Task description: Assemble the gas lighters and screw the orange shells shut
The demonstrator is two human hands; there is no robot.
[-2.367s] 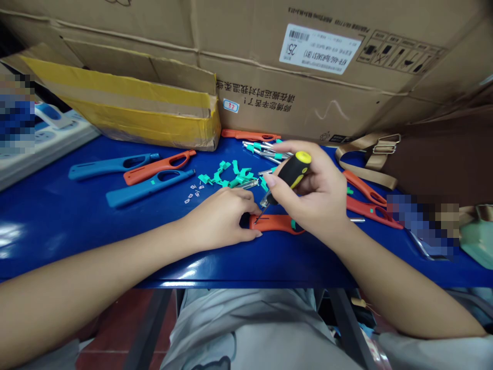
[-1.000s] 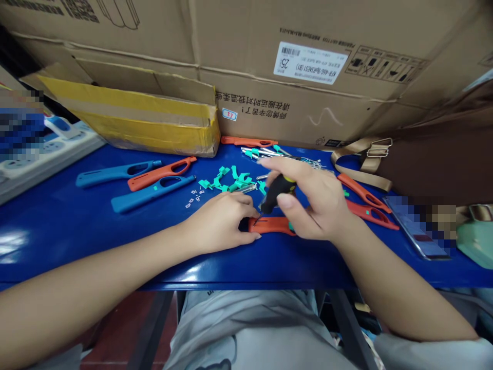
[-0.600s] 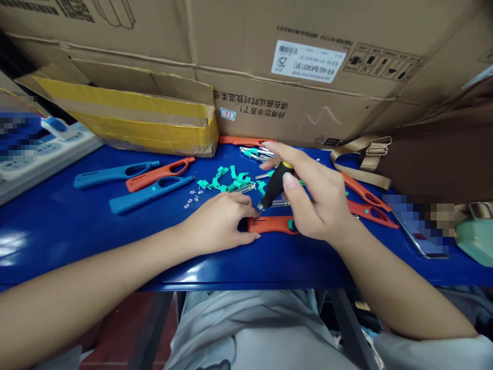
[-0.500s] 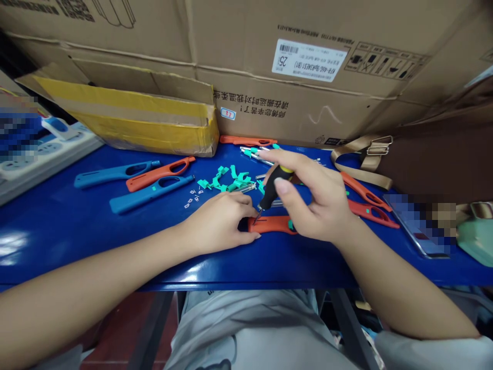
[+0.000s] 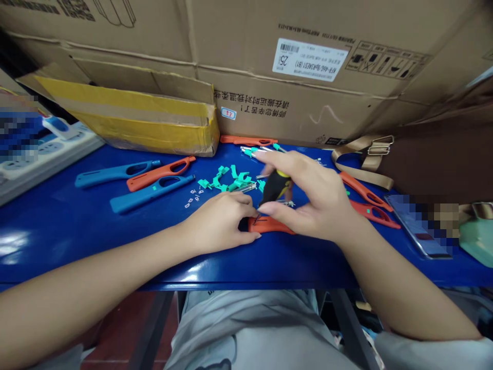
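Note:
My left hand [image 5: 227, 221] is closed on the left end of an orange lighter casing [image 5: 271, 224], pressing it flat on the blue table. In my right hand [image 5: 311, 200] is a black and yellow screwdriver [image 5: 275, 186], tilted, its tip down at the slotted end of the casing beside my left fingertips. My right hand hides the casing's far end. Just beyond my hands lie loose green plastic parts [image 5: 241, 180] and thin metal tubes [image 5: 246, 189]. Several tiny white pieces [image 5: 193, 198] sit left of the green parts.
Blue lighter casings [image 5: 150, 194] and an orange one [image 5: 159, 173] lie on the left, more orange-red casings [image 5: 372, 211] on the right. A yellow-taped box [image 5: 154, 123] and a large carton [image 5: 246, 72] stand behind. A phone [image 5: 421, 231] and a power strip [image 5: 50, 151] flank the table [image 5: 215, 272].
My right hand has turned the screwdriver and its thumb has come down lower along the handle, towards the shaft. The left hand and the casing have stayed in place.

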